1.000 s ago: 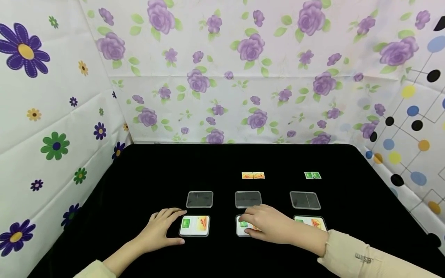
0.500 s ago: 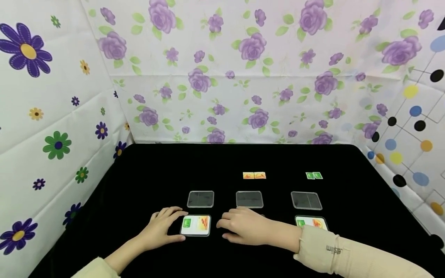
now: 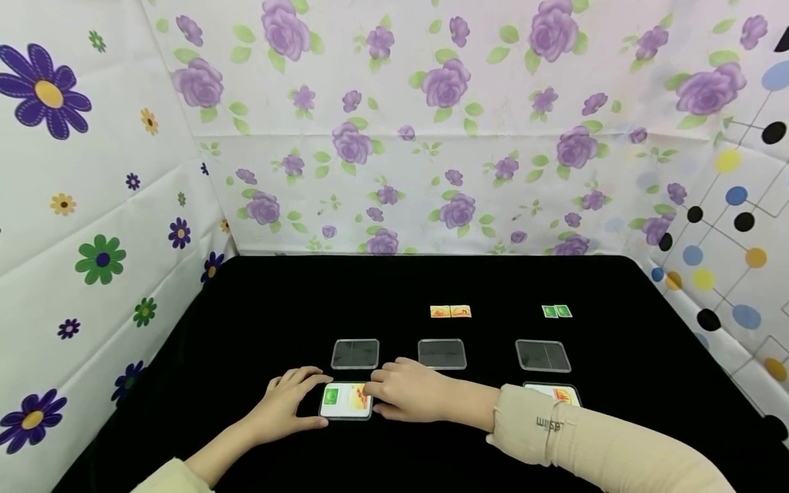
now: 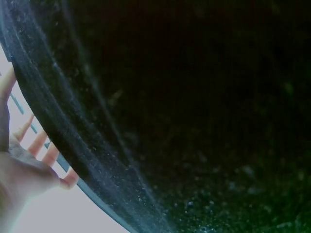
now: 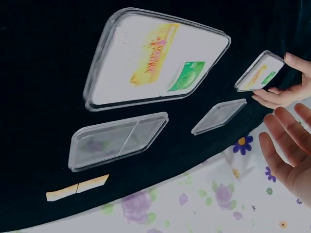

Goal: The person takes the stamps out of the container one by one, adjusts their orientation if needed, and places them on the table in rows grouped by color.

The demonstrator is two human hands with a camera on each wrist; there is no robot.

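Note:
A clear flat case [image 3: 339, 409] with a white card inside bears a green stamp [image 3: 331, 396] and an orange stamp [image 3: 357, 396]. My left hand [image 3: 280, 409] spreads along its left side, forefinger at the far corner and thumb near the front corner. At the right edge, my right hand [image 3: 414, 392] reaches over with fingertips beside the orange stamp; whether they touch is unclear. A second case [image 5: 109, 73], holding similar stamps, fills much of the right wrist view and is hidden by my right hand in the head view. A third case [image 3: 570, 392] is partly covered by my sleeve.
Three clear empty-looking cases or lids stand in a row behind: left [image 3: 355, 354], middle [image 3: 442, 354], right [image 3: 543, 355]. Farther back lie a pair of orange stamps [image 3: 451, 311] and a pair of green stamps [image 3: 557, 311]. Patterned cloth [image 3: 401, 185] encloses the black table.
My right hand has moved left from the middle case to the right edge of the left case. The left hand has stayed beside the left case.

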